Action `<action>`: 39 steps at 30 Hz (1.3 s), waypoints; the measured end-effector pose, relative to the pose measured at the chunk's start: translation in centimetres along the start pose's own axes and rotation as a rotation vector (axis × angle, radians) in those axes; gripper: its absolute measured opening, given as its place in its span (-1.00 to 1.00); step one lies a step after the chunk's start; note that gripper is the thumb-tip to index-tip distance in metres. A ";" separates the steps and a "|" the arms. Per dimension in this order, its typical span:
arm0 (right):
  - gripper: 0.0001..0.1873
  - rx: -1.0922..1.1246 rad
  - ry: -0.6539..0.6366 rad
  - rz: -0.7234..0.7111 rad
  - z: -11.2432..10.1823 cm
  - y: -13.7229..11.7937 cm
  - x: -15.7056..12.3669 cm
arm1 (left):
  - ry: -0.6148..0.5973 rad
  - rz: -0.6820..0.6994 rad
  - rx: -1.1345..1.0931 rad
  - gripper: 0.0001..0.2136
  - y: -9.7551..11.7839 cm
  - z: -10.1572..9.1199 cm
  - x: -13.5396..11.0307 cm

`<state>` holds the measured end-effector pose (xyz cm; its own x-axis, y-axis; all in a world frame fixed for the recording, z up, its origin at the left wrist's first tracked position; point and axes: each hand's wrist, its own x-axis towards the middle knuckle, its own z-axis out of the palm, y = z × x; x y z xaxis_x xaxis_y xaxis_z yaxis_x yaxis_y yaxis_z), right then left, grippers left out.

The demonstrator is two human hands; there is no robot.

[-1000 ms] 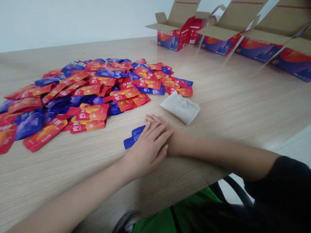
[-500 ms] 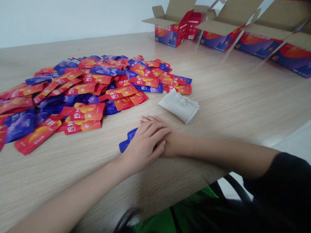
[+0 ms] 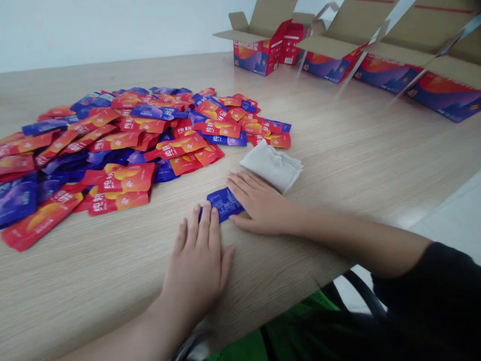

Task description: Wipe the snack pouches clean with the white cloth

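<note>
A single blue sachet (image 3: 224, 203) lies flat on the wooden table (image 3: 356, 150), its printed back facing up. My left hand (image 3: 199, 258) rests palm down just in front of it, fingers stretched out, fingertips at the sachet's near edge. My right hand (image 3: 259, 203) lies flat beside it on the right, fingers extended and touching the sachet's right side. A big heap of red, orange and blue sachets (image 3: 112, 140) spreads over the table to the left and behind. A folded white cloth (image 3: 272, 165) sits just beyond my right hand.
Several open cardboard cartons (image 3: 263, 47) with red and blue print stand along the table's far right, flaps up (image 3: 413, 65). The table's near edge runs diagonally past my arms. A green garment (image 3: 285, 331) shows below it.
My hands were stacked, left over right, covering most of the blue sachet. They have separated: the left drew back toward me, the right stayed beside the sachet, which now shows fully.
</note>
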<state>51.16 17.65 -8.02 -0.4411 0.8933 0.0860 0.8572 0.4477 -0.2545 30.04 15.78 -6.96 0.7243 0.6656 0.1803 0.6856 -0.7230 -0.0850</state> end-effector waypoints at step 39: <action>-0.32 0.253 0.024 0.164 -2.1 0.5 0.7 | -0.001 -0.045 -0.497 -0.62 -6.5 1.7 5.1</action>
<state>51.86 18.57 -6.10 -0.2935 0.9549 0.0455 0.8215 0.2763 -0.4988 29.43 24.18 -7.19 0.6947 0.6984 0.1721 0.5986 -0.6939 0.4002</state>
